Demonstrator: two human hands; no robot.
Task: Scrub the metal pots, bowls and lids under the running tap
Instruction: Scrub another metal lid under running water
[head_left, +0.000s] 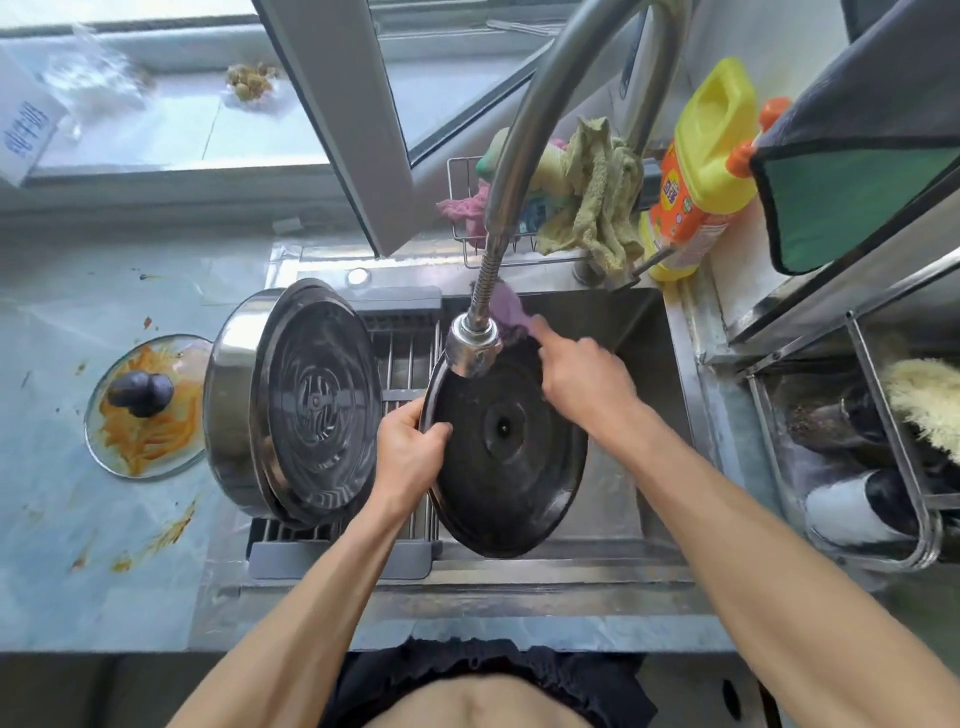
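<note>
While L hand (410, 449) fingers grip lid (511, 467) rim, R hand (584, 376) fingers pinch purple cloth (511, 312) on lid.

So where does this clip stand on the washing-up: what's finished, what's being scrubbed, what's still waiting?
Looks done: the steel pot lies tipped on the drying rack, apparently clean. In hand: the left hand grips the dark lid while the right hand rubs it with a purple cloth under the tap head. Left: the glass lid, smeared orange, sits on the counter.
</note>
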